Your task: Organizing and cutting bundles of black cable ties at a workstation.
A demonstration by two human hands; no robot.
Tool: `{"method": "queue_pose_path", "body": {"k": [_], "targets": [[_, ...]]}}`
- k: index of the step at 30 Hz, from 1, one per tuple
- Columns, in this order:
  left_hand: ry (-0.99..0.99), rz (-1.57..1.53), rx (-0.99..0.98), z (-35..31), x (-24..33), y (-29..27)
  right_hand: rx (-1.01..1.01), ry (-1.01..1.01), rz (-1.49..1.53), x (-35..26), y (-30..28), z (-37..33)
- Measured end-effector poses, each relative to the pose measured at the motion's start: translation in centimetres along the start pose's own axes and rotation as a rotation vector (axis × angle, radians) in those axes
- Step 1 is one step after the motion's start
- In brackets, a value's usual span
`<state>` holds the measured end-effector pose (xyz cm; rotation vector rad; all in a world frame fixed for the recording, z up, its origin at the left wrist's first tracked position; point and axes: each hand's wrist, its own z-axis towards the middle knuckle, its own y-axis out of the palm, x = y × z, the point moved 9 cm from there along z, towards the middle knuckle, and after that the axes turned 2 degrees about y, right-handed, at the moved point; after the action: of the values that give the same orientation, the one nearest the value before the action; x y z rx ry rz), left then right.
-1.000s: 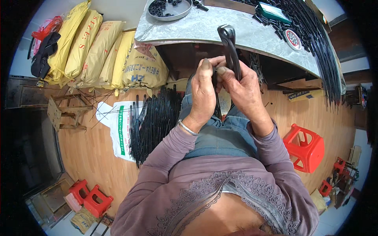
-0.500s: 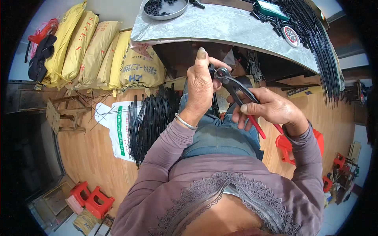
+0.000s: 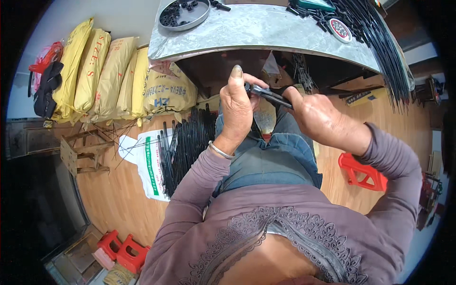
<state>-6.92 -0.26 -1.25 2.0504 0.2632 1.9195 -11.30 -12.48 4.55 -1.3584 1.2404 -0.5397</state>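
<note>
My right hand (image 3: pixel 323 116) is wrapped round a pair of black pliers (image 3: pixel 274 97), turned nearly level in front of my lap; the hand covers their handles. The pliers' jaws reach to the fingers of my left hand (image 3: pixel 236 108). That hand is closed round a small black part (image 3: pixel 247 88), its thumb sticking up. Fingers and jaws hide most of the part, so its shape and whether the jaws bite on it cannot be made out.
Ahead stands a marbled table (image 3: pixel 237 29) bearing a round metal tray (image 3: pixel 205 19), a round tin (image 3: pixel 340 30) and long black rods (image 3: pixel 380 57). Black rods (image 3: pixel 192 142) lie on a white sack (image 3: pixel 145 164) at left. Yellow sacks (image 3: pixel 111 76) line the wall; red stools (image 3: pixel 363 173) stand around.
My right hand has risen and rolled over, swinging the pliers from a downward slant to nearly level and hiding their red handles. My left hand keeps its grip, and the view has shifted slightly.
</note>
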Motion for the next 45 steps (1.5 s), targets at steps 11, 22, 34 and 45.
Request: {"method": "queue_pose_path", "body": {"k": [11,22,34,45], "targets": [[-0.036,-0.065,-0.024,0.5,-0.2,0.2,-0.420,0.250,0.519,-0.4,-0.8,-1.3],[0.066,0.102,-0.024,0.2,1.0,1.0,-0.300,0.098,0.332,-0.8,-2.0,-0.4],[0.782,0.059,0.449,-2.1,29.5,-13.3,0.454,0.117,-0.218,12.4,-5.9,11.5],[0.222,1.463,0.519,0.1,-5.4,-29.8,0.670,0.141,-0.221,14.6,-6.9,12.2]]}}
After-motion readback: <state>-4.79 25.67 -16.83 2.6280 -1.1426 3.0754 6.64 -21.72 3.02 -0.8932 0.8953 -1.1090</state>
